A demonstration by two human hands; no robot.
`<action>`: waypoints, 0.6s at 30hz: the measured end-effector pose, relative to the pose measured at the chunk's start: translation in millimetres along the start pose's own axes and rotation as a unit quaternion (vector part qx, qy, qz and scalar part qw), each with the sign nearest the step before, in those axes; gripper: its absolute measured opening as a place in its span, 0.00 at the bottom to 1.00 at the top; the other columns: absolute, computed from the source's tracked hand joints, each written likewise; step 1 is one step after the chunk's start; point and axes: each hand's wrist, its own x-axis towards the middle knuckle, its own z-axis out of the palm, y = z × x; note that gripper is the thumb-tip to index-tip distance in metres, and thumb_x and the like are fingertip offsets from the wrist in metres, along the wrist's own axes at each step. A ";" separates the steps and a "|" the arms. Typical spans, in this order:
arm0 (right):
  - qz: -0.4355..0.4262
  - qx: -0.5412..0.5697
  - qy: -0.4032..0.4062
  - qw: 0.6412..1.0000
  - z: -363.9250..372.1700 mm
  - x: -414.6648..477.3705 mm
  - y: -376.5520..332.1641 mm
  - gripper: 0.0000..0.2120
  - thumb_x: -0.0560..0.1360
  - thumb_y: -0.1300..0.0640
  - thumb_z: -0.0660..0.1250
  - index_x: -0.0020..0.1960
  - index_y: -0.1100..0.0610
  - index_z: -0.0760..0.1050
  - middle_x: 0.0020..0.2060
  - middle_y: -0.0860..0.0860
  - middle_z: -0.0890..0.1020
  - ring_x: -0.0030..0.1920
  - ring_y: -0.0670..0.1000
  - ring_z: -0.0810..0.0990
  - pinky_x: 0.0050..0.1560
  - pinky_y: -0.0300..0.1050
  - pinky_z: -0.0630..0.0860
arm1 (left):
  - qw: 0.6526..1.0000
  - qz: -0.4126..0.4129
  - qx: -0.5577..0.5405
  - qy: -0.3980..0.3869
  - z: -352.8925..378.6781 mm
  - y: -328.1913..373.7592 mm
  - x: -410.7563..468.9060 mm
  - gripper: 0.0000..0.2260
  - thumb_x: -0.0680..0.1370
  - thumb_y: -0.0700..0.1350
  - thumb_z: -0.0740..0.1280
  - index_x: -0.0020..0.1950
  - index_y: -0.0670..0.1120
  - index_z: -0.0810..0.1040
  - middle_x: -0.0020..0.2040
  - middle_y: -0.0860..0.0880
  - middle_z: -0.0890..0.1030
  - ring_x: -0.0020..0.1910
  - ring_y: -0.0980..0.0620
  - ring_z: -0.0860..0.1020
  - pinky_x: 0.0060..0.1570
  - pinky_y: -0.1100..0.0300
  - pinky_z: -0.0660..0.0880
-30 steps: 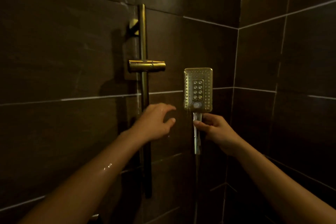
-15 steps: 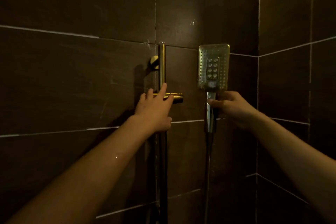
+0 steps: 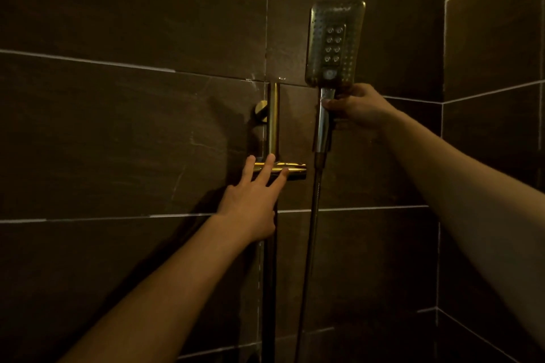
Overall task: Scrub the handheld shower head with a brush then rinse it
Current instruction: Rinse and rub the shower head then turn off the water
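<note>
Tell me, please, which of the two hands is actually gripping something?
The right hand, curled round the handle of the shower head. The left hand only lays straight fingers across the gold holder on the rail.

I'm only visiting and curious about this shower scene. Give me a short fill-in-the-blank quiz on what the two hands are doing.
1. The right hand grips the shower head by its ____.
2. The left hand touches the gold bracket on the rail with ____ fingers, none of them curled.
3. The shower head is held ____ than the bracket.

Missing words: handle; straight; higher.
</note>
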 end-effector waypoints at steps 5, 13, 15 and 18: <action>-0.019 0.076 -0.013 0.997 7.2 16.3 1.6 0.14 0.80 0.66 0.66 0.65 0.60 0.75 0.56 0.55 0.83 0.56 0.53 0.84 0.49 0.49 0.83 | 1.000 0.002 0.012 0.004 1.9 0.1 0.7 0.43 0.76 0.49 0.70 0.80 0.58 0.43 0.81 0.52 0.35 0.79 0.40 0.36 0.68 0.35 0.65; -0.035 0.145 -0.050 0.988 18.7 18.7 15.2 0.08 0.81 0.66 0.66 0.58 0.58 0.76 0.52 0.55 0.83 0.51 0.52 0.85 0.45 0.48 0.84 | 1.000 -0.001 0.021 0.009 8.5 -3.1 1.1 0.42 0.76 0.51 0.70 0.79 0.59 0.44 0.80 0.53 0.34 0.79 0.41 0.35 0.66 0.35 0.68; -0.031 0.153 -0.060 0.986 20.8 19.1 16.8 0.08 0.81 0.66 0.65 0.58 0.58 0.76 0.53 0.56 0.82 0.52 0.52 0.85 0.44 0.46 0.85 | 1.000 0.001 0.021 0.013 10.6 -3.5 0.9 0.42 0.76 0.51 0.69 0.79 0.59 0.44 0.80 0.53 0.34 0.79 0.41 0.35 0.66 0.36 0.68; -0.031 0.153 -0.089 0.984 28.8 19.0 22.5 0.09 0.81 0.66 0.65 0.58 0.58 0.77 0.52 0.54 0.83 0.51 0.50 0.86 0.48 0.49 0.84 | 0.999 0.005 0.024 0.023 10.2 -4.3 0.9 0.41 0.76 0.51 0.69 0.79 0.59 0.43 0.80 0.53 0.34 0.79 0.42 0.35 0.66 0.36 0.68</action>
